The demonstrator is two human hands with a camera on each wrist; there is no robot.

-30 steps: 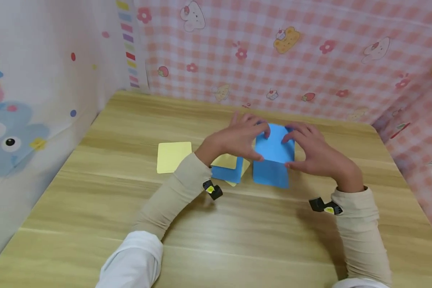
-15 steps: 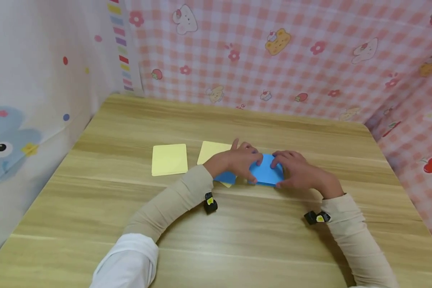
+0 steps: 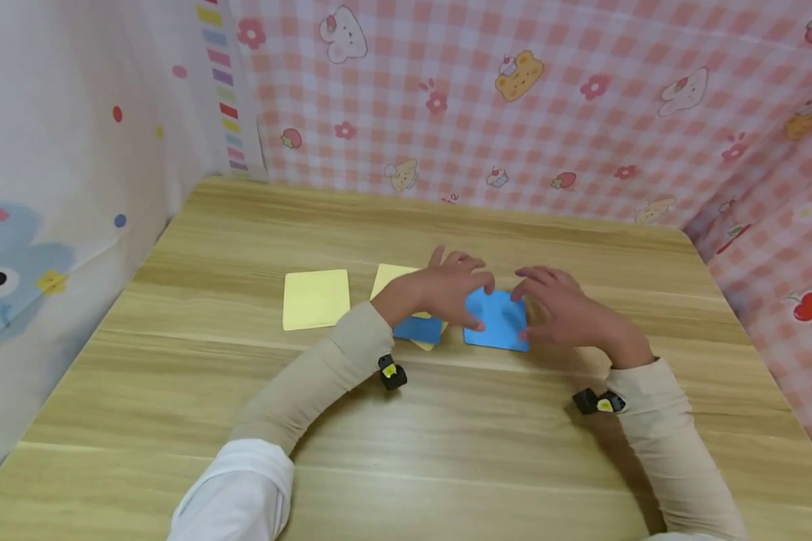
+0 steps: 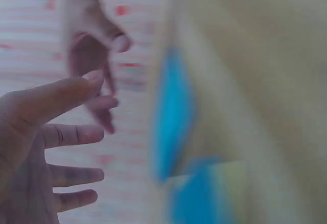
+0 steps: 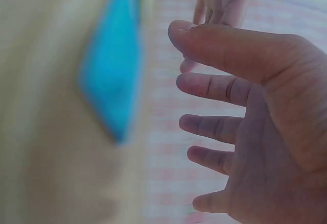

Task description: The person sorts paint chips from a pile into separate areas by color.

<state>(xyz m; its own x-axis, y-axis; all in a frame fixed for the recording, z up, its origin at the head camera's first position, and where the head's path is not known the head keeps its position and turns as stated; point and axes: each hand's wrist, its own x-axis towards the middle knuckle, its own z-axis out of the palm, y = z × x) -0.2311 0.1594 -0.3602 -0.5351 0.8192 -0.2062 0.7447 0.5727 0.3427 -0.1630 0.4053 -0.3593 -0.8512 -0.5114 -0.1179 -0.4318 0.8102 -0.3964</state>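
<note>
A blue square card (image 3: 495,324) lies flat on the wooden table, between and below both hands. My left hand (image 3: 440,291) hovers at its left side with fingers spread and holds nothing. At its right side my right hand (image 3: 560,312) is likewise spread, thumb and fingers apart around nothing. Both wrist views show the fingers free of the card, such as the fingers (image 4: 76,175) of the left hand and the fingers (image 5: 209,124) of the right. Under the left hand and wrist, a second blue card (image 3: 418,330) overlaps yellow cards (image 3: 392,276), partly hidden.
A single yellow square card (image 3: 316,300) lies farther left on the table (image 3: 406,451). Behind the table hangs a pink checked cloth (image 3: 406,98), and a white printed cloth (image 3: 74,135) hangs at the left.
Both hands lowered the blue card toward me onto the table, over another blue square seen beneath it, then let it go. The fingers have since lifted and spread away from it.
</note>
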